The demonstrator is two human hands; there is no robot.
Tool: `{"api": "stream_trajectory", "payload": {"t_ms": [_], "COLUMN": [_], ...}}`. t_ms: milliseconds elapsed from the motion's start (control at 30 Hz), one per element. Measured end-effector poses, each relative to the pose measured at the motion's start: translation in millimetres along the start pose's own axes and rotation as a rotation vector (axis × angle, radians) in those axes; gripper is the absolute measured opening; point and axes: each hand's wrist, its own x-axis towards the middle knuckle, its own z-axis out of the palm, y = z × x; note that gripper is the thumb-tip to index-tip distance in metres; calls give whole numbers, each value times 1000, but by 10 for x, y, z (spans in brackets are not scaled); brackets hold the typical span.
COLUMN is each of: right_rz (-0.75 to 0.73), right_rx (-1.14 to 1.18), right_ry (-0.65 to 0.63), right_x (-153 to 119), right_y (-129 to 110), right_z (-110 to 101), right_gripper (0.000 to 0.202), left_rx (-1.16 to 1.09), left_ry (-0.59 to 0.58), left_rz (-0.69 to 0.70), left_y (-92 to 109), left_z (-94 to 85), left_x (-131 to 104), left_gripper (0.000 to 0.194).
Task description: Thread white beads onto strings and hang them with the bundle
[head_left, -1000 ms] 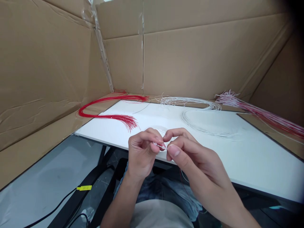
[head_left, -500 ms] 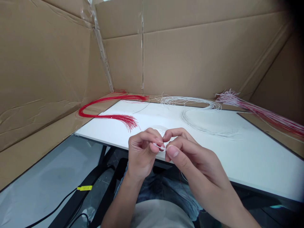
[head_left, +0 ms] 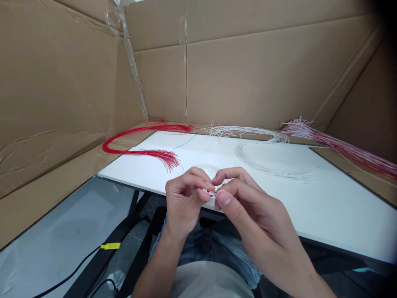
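Observation:
Between my two hands is a small white plastic piece [head_left: 209, 192] with a touch of red on it, too small and covered for its kind to show. My left hand [head_left: 184, 203] pinches its left end between thumb and fingers. From the other side, the thumb and forefinger of my right hand [head_left: 257, 215] close on its right end. Just behind my fingertips stands a shallow white dish [head_left: 203, 166] with many tiny white pieces in it, partly hidden by my hands.
A curved bundle of red wires [head_left: 136, 152] lies on the left of the white table [head_left: 325, 207]. White wires [head_left: 263, 133] lie at the back, and a red and white bundle [head_left: 341, 143] at right. Cardboard walls [head_left: 248, 74] enclose the table.
My fingertips have drawn slightly closer together, and the left thumb covers more of the white piece. Thin red and white strands below my right hand no longer show.

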Motion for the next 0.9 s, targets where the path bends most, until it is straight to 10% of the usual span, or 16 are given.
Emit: {"api": "stream_trajectory", "payload": {"t_ms": [400,900], "right_rz": [-12,-116], "right_rx": [-7,-255], "right_ry": [21,84], "right_x": [4,11], "right_y": [-6,26], "right_z": [-17,-93], "right_gripper": [26,22], "left_rx": [174,294], "left_ry": [24,37], "left_rz": [133,-47], "left_y": [14,191], "left_z": [-23,-89], "left_x": [-27,-40], "left_gripper": [8,6]}}
